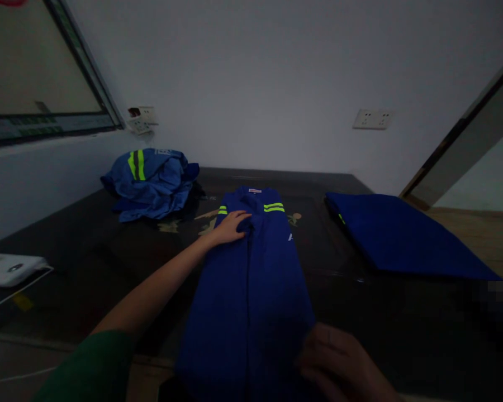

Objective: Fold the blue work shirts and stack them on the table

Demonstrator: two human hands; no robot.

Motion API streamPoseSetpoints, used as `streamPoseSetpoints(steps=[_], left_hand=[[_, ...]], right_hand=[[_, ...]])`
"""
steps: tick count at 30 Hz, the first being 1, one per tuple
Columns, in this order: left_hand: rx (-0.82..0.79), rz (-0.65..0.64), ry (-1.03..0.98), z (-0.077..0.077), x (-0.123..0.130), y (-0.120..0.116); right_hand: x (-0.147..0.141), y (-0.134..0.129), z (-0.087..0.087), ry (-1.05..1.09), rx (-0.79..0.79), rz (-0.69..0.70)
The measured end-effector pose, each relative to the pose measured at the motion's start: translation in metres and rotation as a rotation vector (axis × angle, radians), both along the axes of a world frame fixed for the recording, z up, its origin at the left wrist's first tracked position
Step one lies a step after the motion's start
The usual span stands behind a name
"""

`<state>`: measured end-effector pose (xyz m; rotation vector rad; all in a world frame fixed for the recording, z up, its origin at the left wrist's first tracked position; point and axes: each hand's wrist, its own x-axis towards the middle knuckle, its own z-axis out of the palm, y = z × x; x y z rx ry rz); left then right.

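A dark blue work jacket (272,268) with yellow-green reflective stripes lies lengthwise on the dark table, folded narrow, its collar and white label at the far end. My left hand (230,228) rests on it just below the collar, fingers stretched out and thumb apart beside a raised fold of cloth. Close to the jacket's near right edge is my right hand (339,357), dim and blurred, with its fingers bent. Whether those fingers grip the cloth cannot be made out. The jacket's near end runs out of the bottom of the view.
A crumpled heap of blue garments (151,181) lies at the back left of the table (151,273). To the right is a flat folded blue garment (406,234). A white device (12,269) with a cable sits at the left edge. The wall (251,84) stands behind.
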<state>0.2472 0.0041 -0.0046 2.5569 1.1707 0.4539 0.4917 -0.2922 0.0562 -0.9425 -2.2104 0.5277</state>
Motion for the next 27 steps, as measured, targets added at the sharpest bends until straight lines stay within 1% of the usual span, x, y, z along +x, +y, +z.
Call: streamPoseSetpoints(steps=[2,4,6,8,10,12,14,16,18,20,22,24,27], left_hand=[[0.056,0.037,-0.043,-0.008,0.0,-0.005],[0.098,0.072,-0.087,-0.015,0.0,-0.008],[0.102,0.09,-0.096,-0.017,0.0,-0.009],[0.09,0.103,-0.085,-0.016,-0.001,-0.01],[0.094,0.104,-0.073,-0.013,-0.002,-0.012],[0.125,0.088,-0.054,-0.01,-0.003,-0.014],[0.174,0.062,-0.022,-0.007,-0.003,-0.016],[0.227,0.044,0.016,-0.006,-0.003,-0.017],[0.269,0.032,0.047,-0.005,-0.002,-0.017],[0.289,0.024,0.069,-0.005,-0.001,-0.018],[0.271,0.005,0.086,-0.005,0.0,-0.018],[0.226,-0.038,0.087,-0.005,0.0,-0.018],[0.169,-0.099,0.029,-0.005,0.0,-0.018]], right_hand=[[0.002,0.044,0.017,0.007,-0.032,-0.026],[-0.002,0.096,0.02,-0.035,-0.009,-0.035],[-0.011,0.151,0.012,-0.139,0.02,-0.053],[-0.021,0.2,0.001,-0.294,0.061,-0.053],[-0.031,0.24,-0.007,-0.466,0.109,-0.002],[-0.036,0.268,-0.009,-0.62,0.147,0.075],[-0.037,0.286,-0.005,-0.729,0.156,0.142],[-0.035,0.299,0.002,-0.775,0.115,0.199],[-0.031,0.308,0.008,-0.74,0.029,0.265],[-0.027,0.316,0.008,-0.648,-0.088,0.327],[-0.025,0.322,0.001,-0.542,-0.208,0.356],[-0.024,0.323,-0.01,-0.435,-0.302,0.35],[-0.023,0.32,-0.031,-0.253,-0.346,0.311]])
